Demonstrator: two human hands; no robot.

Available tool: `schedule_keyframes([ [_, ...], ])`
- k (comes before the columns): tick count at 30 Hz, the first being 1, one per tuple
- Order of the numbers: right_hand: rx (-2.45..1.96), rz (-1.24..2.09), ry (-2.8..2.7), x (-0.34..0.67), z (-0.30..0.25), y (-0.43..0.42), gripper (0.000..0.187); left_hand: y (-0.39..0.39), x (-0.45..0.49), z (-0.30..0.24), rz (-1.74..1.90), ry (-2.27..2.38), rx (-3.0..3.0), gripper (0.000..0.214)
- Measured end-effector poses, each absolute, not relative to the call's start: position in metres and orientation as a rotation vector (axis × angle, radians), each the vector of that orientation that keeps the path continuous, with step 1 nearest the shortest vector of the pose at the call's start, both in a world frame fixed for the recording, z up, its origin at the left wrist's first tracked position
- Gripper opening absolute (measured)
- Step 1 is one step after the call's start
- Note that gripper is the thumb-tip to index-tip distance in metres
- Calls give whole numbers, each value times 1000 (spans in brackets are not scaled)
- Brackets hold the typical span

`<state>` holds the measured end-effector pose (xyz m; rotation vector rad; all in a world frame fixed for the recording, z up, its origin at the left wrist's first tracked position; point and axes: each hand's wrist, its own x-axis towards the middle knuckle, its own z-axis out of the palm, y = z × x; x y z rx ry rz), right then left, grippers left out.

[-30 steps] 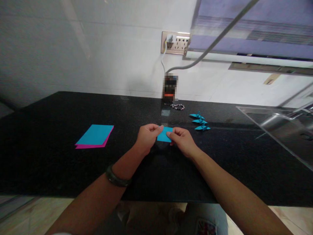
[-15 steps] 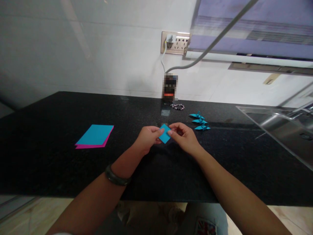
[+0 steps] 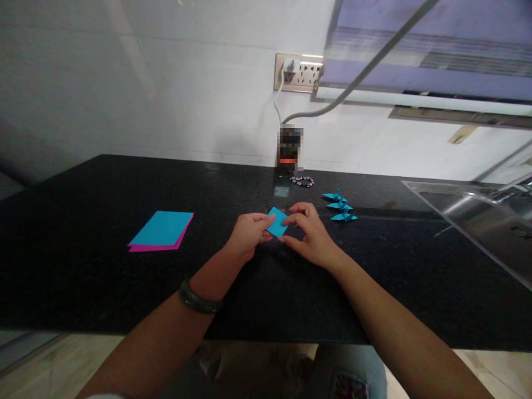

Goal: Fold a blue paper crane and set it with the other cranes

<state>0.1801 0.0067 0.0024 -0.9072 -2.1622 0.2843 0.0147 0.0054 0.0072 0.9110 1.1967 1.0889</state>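
A small blue square of folded origami paper (image 3: 277,226) is held up over the black counter, turned so that one corner points toward me. My left hand (image 3: 248,233) pinches its left side, thumb on top and fingers underneath. At its right side is my right hand (image 3: 310,233), with a curled finger on the right corner and the thumb near the bottom corner. Some fingertips lie out of sight behind the paper. To the right sit three blue folded paper cranes (image 3: 341,206) in a short row.
Blue and pink paper sheets (image 3: 164,228) are stacked on the left of the counter (image 3: 103,288). A bead bracelet (image 3: 302,182) lies near a blurred-out device (image 3: 290,148) against the wall. A metal sink (image 3: 490,216) is set in at right, and a grey cable (image 3: 353,86) hangs above.
My right thumb has slid off the top of the paper to its lower corner, and a finger now rests on the right corner. The paper has shifted slightly left and up.
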Motion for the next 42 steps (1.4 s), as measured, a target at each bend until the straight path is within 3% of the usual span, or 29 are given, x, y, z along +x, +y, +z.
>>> schedule_keyframes([
  [7, -901, 122, -2114, 179, 2, 9, 11, 6, 15, 6, 1082, 1105, 860, 15],
  [19, -997, 204, -1911, 172, -4, 11, 10, 4, 15, 2, 1008, 920, 940, 24],
  [33, -1023, 221, -1880, 169, -4, 9, 11, 0, 21, 5, 1097, 1067, 1083, 32],
  [39, -1057, 589, -1725, 175, -5, 14, 16, 3, 18, 3, 1063, 1122, 1164, 27],
  [42, -1045, 898, -1615, 180, -2, 18, 33, 4, 14, 2, 998, 1137, 1255, 24],
])
